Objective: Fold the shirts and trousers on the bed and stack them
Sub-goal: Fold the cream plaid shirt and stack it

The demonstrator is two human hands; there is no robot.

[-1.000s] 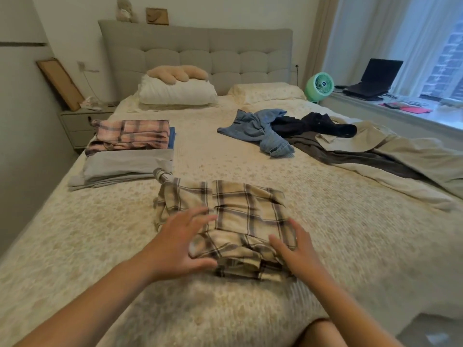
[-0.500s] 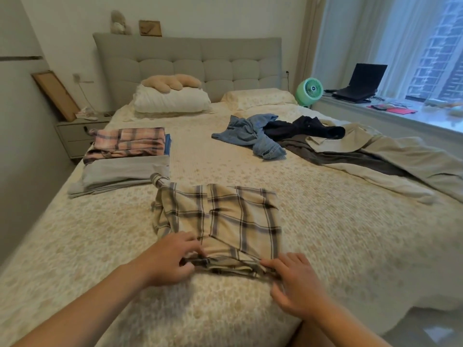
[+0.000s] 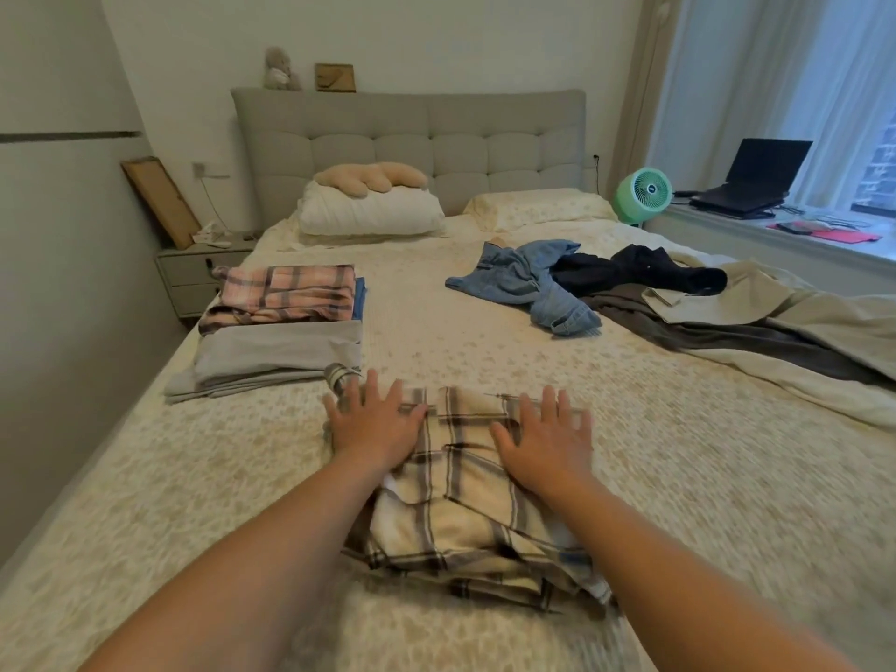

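Both hands, the left hand [image 3: 376, 426] and right hand [image 3: 545, 436], pressed flat with fingers spread on the folded plaid shirt [image 3: 465, 502] beneath them; soft, light, floppy cloth, probably best lifted from underneath its edges.

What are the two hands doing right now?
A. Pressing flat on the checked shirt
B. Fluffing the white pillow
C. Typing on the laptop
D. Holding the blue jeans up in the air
A: the left hand and the right hand lie with straight fingers spread on the folded checked shirt on the bed.
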